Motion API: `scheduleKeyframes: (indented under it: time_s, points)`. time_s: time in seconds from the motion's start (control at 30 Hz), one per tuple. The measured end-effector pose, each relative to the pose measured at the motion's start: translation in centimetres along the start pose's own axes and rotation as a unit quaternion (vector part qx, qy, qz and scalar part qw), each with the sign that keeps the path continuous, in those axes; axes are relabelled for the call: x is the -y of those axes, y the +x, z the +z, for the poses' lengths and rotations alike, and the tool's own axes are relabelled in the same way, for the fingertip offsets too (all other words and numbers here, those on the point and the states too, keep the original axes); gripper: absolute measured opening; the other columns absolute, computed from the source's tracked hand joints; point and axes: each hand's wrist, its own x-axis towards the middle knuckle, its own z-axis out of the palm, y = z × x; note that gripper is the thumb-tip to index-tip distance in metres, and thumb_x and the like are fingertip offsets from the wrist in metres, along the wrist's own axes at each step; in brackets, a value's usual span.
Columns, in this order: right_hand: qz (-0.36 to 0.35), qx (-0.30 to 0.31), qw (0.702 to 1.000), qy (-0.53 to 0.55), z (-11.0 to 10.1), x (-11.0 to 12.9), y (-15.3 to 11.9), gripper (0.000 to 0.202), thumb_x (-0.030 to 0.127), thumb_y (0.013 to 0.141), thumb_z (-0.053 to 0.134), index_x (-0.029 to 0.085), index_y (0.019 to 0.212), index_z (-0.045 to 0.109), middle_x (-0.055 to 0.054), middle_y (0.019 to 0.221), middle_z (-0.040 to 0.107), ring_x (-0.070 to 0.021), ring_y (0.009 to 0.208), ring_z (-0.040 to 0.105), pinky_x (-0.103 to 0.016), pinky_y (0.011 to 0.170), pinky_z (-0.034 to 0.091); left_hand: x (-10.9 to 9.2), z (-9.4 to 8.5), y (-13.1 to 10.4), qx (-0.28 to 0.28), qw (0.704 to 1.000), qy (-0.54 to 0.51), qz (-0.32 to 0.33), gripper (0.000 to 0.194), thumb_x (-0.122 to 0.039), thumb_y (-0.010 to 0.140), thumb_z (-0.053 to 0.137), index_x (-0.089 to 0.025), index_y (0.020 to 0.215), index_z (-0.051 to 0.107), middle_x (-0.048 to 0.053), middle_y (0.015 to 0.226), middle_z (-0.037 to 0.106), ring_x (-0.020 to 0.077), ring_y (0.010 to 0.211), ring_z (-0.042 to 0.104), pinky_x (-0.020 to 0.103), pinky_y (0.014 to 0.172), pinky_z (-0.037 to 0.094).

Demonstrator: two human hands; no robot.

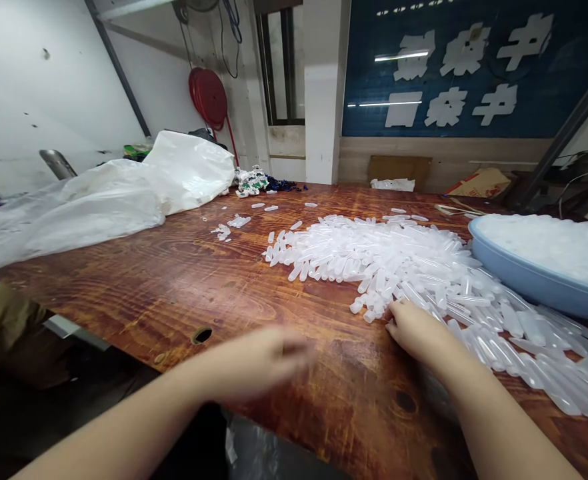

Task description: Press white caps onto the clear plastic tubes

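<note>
A wide heap of small translucent white plastic tubes [374, 247] lies on the brown wooden table [174, 273]. At the heap's near edge is my right hand [409, 323], its fingers curled down against the closest tubes. What those fingers hold, if anything, is hidden. My left hand [279, 360] hovers over the table's near edge, left of the heap and apart from it. Motion smears its fingers, and I see no tube in it.
A light blue basin [534, 273] full of the same tubes stands at the right. White plastic sheeting [124, 193] covers the back left. A few stray pieces [229, 227] lie left of the heap. The tabletop has a round hole [203, 335] near its front edge.
</note>
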Motion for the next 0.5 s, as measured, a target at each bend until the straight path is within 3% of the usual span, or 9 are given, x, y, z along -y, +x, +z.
scheduleKeyframes:
  time_s: [0.03, 0.07, 0.1, 0.2, 0.27, 0.37, 0.5]
  points:
    - [0.001, 0.0, 1.0, 0.003, 0.0, 0.1, -0.1, 0.026, 0.007, 0.074, 0.04, 0.012, 0.091, 0.06, -0.014, 0.093, 0.06, -0.0238, 0.09, 0.057, -0.03, 0.073, 0.039, 0.3, -1.5, 1.9, -0.13, 0.988, 0.058, -0.063, 0.035, -0.037, 0.088, 0.031, -0.018, 0.089, 0.062, 0.005, 0.085, 0.065, 0.0188, 0.077, 0.059, 0.027, 0.067, 0.044]
    - [0.002, 0.0, 1.0, 0.006, -0.1, 0.2, -0.2, 0.028, 0.006, 0.073, 0.041, 0.012, 0.093, 0.059, -0.015, 0.096, 0.059, -0.0237, 0.092, 0.056, -0.03, 0.074, 0.04, 0.8, -2.8, 4.0, -0.225, 0.961, 0.117, -0.11, 0.033, -0.034, 0.087, 0.032, -0.017, 0.096, 0.059, 0.008, 0.096, 0.063, 0.0207, 0.087, 0.057, 0.028, 0.075, 0.042]
    - [0.004, 0.001, 1.0, 0.009, -0.1, 0.3, -0.4, 0.029, 0.005, 0.072, 0.041, 0.012, 0.094, 0.059, -0.015, 0.099, 0.058, -0.0234, 0.093, 0.056, -0.029, 0.075, 0.04, 1.3, -3.8, 6.1, -0.279, 0.936, 0.162, -0.144, 0.033, -0.033, 0.087, 0.034, -0.014, 0.102, 0.056, 0.011, 0.105, 0.06, 0.0225, 0.097, 0.054, 0.029, 0.083, 0.04]
    - [0.009, 0.005, 1.0, 0.015, -0.4, 0.5, -1.0, 0.029, 0.005, 0.071, 0.042, 0.014, 0.093, 0.059, -0.014, 0.102, 0.056, -0.0222, 0.089, 0.058, -0.028, 0.074, 0.04, 2.4, -5.2, 11.4, -0.294, 0.907, 0.189, -0.235, 0.046, -0.043, 0.085, 0.038, -0.007, 0.108, 0.053, 0.02, 0.112, 0.055, 0.0301, 0.106, 0.05, 0.035, 0.088, 0.038]
    - [0.011, 0.006, 1.0, 0.015, -0.5, 0.6, -1.4, 0.03, 0.006, 0.072, 0.041, 0.013, 0.095, 0.058, -0.014, 0.102, 0.055, -0.0225, 0.085, 0.058, -0.029, 0.071, 0.04, 2.6, -5.1, 13.5, -0.291, 0.901, 0.177, -0.268, 0.056, -0.049, 0.082, 0.039, -0.002, 0.111, 0.05, 0.024, 0.113, 0.053, 0.0337, 0.107, 0.049, 0.039, 0.087, 0.039]
    - [0.018, 0.013, 1.0, 0.0, -0.7, 0.6, -1.7, 0.033, 0.008, 0.074, 0.039, 0.012, 0.104, 0.054, -0.016, 0.103, 0.052, -0.0246, 0.084, 0.058, -0.031, 0.068, 0.039, 2.3, -4.7, 14.9, -0.294, 0.889, 0.16, -0.311, 0.064, -0.052, 0.082, 0.034, 0.0, 0.119, 0.043, 0.026, 0.12, 0.048, 0.0351, 0.111, 0.046, 0.042, 0.088, 0.038]
    - [0.017, 0.034, 0.999, -0.01, -0.7, 0.5, -1.5, 0.033, 0.008, 0.077, 0.036, 0.01, 0.105, 0.054, -0.018, 0.104, 0.051, -0.0246, 0.083, 0.058, -0.031, 0.068, 0.039, 1.8, -4.9, 16.1, -0.266, 0.888, 0.129, -0.353, 0.059, -0.042, 0.083, 0.034, -0.003, 0.127, 0.033, 0.025, 0.127, 0.043, 0.0347, 0.114, 0.044, 0.042, 0.085, 0.04]
